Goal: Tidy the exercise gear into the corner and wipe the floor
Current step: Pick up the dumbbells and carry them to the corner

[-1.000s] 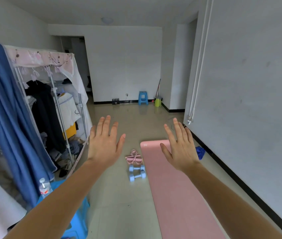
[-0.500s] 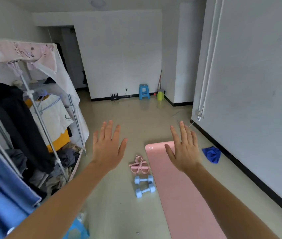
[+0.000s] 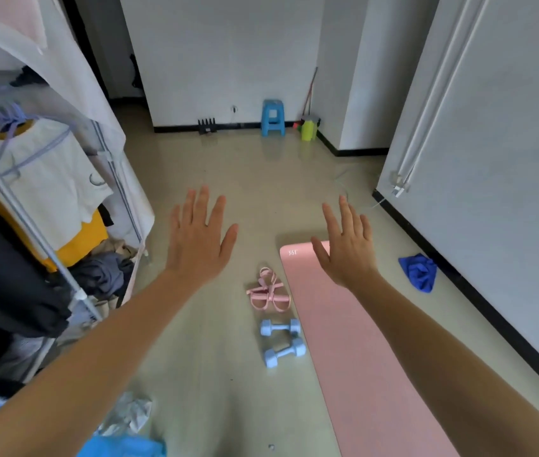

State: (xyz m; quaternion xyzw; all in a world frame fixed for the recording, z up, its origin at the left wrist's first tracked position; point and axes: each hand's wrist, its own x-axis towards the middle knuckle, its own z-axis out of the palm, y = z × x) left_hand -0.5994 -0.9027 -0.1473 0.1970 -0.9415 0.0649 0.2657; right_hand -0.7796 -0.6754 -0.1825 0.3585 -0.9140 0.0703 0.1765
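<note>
A pink exercise mat lies unrolled on the floor along the right. Left of it rest a pink resistance band and two light blue dumbbells, one behind the other. A crumpled blue cloth sits on the floor near the right wall. My left hand and my right hand are both held out in the air, fingers spread, holding nothing. The right hand hovers over the mat's far end; the left hand is above bare floor, left of the band.
A clothes rack with hanging garments and a pile of clothes crowds the left side. At the far wall stand a blue stool, a green bottle, a broom handle and a black rack. Crumpled plastic lies at the near left.
The view has moved forward and tilted down toward the floor. The gear looks closer and lower in view. Both hands stay open and outstretched, holding nothing.
</note>
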